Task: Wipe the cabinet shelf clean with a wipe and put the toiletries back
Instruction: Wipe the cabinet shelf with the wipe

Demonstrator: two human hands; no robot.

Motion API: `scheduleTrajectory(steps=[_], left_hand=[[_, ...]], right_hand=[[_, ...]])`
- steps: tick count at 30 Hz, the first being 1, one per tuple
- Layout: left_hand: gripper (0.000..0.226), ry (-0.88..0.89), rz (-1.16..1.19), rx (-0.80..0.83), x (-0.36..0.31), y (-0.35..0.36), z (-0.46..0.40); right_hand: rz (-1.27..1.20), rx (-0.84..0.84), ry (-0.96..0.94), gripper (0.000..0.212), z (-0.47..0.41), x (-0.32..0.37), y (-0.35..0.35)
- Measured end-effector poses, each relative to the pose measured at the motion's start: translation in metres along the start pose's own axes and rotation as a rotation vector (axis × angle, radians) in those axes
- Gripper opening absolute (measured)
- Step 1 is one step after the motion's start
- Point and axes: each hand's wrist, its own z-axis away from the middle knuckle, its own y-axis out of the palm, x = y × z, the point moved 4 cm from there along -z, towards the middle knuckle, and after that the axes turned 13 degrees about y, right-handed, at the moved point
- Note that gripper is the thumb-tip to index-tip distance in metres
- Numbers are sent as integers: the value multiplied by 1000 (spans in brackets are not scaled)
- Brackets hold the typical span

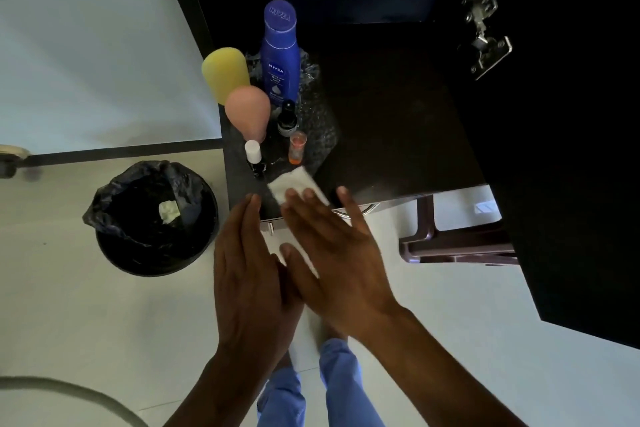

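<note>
A white wipe (297,183) lies flat under my right hand (332,253), which holds it at the front edge of the dark cabinet shelf (388,122). Its far corner sticks out past the fingertips. My left hand (251,274) is flat with straight fingers, edge-on beside the right hand and touching it near the thumb. On the shelf's left part stand the toiletries: a blue Nivea bottle (281,56), a yellow bottle (225,75), a pink bottle (247,111), a small dark spray bottle (287,119), an orange vial (298,149) and a small white-capped bottle (253,156).
A round black bin (156,239) with a dark liner stands on the floor at the left, a crumpled white wipe (169,212) inside it. A brown plastic stool (450,239) sits under the shelf at the right. The open dark cabinet door (571,184) with its metal hinge (485,35) fills the right side.
</note>
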Motion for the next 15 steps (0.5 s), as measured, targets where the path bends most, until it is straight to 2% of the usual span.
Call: scheduleTrajectory(steps=[7,12,15], left_hand=[[62,-36,147,-75,11,-9,-8],[43,-66,178,-262,11,-29,-38],[46,-168,220,-280,11,-32,-57]], right_hand=[[-53,-10,-47,49,-8,0,1],[-266,-203,-81,36,-12,0,-18],[-355,-305,86,33,-23,-7,-28]])
